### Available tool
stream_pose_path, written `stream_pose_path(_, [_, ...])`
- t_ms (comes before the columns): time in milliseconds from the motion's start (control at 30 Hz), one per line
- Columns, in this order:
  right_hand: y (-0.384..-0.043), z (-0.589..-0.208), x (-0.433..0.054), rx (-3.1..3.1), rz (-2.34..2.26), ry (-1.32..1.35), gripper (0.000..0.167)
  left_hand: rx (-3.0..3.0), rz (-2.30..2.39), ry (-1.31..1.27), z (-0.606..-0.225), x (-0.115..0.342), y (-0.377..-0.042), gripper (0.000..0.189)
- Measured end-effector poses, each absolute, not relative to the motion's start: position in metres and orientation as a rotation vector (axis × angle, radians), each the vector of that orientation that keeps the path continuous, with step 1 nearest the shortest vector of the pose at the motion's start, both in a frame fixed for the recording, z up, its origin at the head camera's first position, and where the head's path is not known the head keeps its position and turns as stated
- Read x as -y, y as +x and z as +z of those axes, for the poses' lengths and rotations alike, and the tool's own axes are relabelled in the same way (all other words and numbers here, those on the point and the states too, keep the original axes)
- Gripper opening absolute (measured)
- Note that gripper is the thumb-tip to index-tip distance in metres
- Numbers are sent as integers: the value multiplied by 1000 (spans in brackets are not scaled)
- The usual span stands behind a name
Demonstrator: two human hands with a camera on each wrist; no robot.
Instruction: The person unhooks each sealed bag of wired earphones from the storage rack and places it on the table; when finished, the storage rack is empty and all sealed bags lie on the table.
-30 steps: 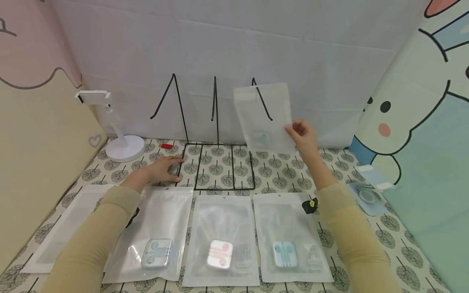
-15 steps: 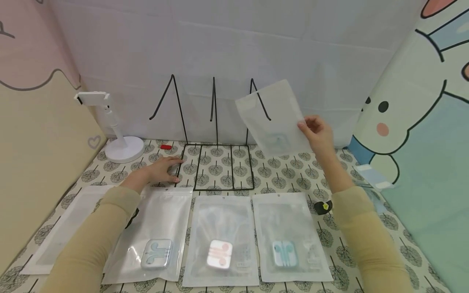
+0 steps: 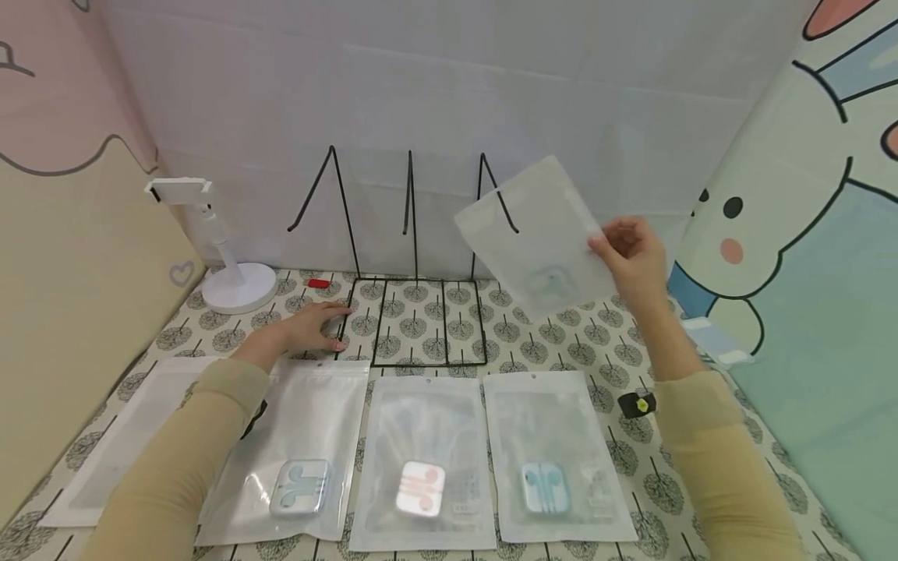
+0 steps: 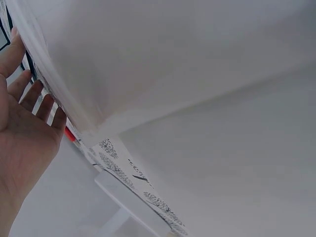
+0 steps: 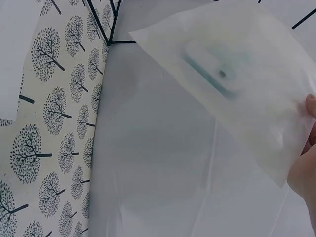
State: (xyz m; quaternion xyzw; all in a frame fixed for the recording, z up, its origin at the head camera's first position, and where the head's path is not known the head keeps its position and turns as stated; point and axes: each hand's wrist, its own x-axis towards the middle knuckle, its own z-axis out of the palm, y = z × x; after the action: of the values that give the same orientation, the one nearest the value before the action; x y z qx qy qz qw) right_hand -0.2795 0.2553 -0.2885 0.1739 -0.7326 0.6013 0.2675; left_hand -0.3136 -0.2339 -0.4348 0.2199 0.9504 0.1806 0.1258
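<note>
In the head view, my right hand (image 3: 634, 257) pinches the right edge of a frosted white zip bag (image 3: 522, 226) with a pale teal earphone case inside. The bag hangs tilted in the air at the right prong of a black wire rack (image 3: 429, 365). That prong crosses in front of the bag's left part; I cannot tell whether it passes through a hole. My left hand (image 3: 309, 327) rests at the rack base's left edge, its fingers spread and touching the wire. In the right wrist view, the bag (image 5: 222, 113) shows its teal contents through the film.
Zip bags lie along the front: one with a pale blue earphone case (image 3: 300, 487), one pink (image 3: 421, 488), one teal (image 3: 546, 487), and another bag (image 3: 133, 436) at far left. A white phone stand (image 3: 240, 290), a red piece (image 3: 318, 284) and a black band (image 3: 637, 404) are around.
My right hand has moved right and slightly nearer, still pinching the bag. The bag has tilted from nearly upright to strongly slanted. My left hand has stayed at the rack base.
</note>
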Motion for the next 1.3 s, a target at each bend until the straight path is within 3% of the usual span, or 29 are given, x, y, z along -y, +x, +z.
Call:
stream_pose_path(400, [-284, -291, -272, 2088, 1241, 570, 12, -2770, 517, 652, -435, 234, -314, 76])
stream_pose_path(767, [-253, -269, -266, 2055, 1202, 735, 14, -2773, 512, 646, -436, 234, -315, 77])
stream_pose_path(1300, [-256, -276, -308, 2002, 1254, 959, 25, -2760, 530, 649, -438, 236, -316, 78])
